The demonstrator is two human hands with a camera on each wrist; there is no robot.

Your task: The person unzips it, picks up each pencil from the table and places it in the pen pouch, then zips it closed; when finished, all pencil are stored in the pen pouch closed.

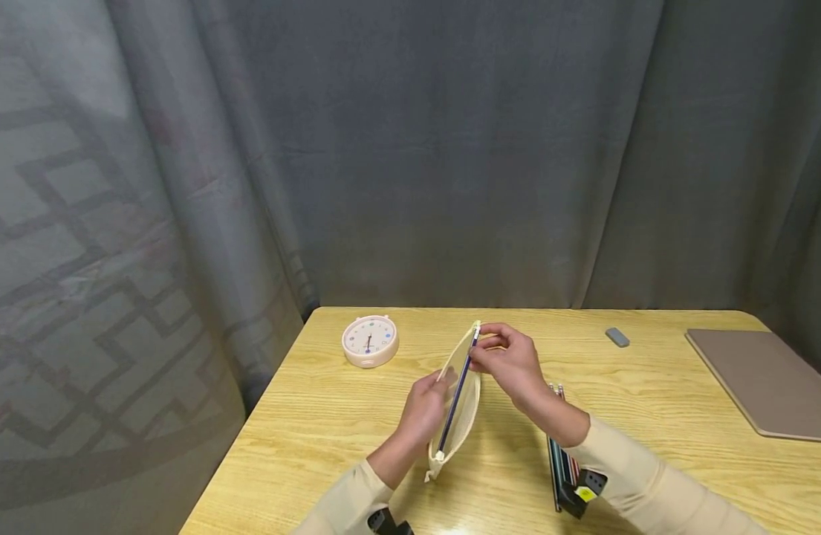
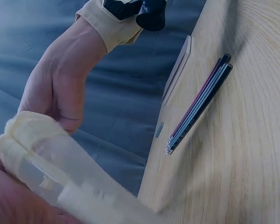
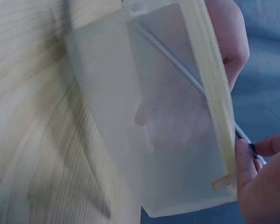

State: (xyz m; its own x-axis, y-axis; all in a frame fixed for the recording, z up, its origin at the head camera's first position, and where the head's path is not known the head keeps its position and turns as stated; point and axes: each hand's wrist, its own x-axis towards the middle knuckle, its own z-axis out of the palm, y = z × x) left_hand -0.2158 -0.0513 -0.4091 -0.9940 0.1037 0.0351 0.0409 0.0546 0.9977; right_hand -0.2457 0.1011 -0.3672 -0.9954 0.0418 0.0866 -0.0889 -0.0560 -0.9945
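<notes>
In the head view my left hand [image 1: 423, 409] grips one side of a pale yellow zip pouch [image 1: 470, 416], raised above the table with its mouth parted. My right hand [image 1: 513, 364] pinches a dark blue pencil [image 1: 458, 391] near its white-tipped upper end. The pencil slants along the pouch's opening. Through the translucent mesh in the right wrist view, the pencil's lower length [image 3: 172, 60] shows inside the pouch [image 3: 177, 163]. Several pencils [image 2: 200, 105] lie bunched on the table, partly covered by my right forearm in the head view.
A round pink clock [image 1: 370, 338] lies face up at the back left of the wooden table [image 1: 303, 438]. A small grey block [image 1: 617, 337] sits at the back right. Beyond it is a flat brown notebook-like board [image 1: 771, 383]. Grey curtains [image 1: 450, 148] hang behind the table.
</notes>
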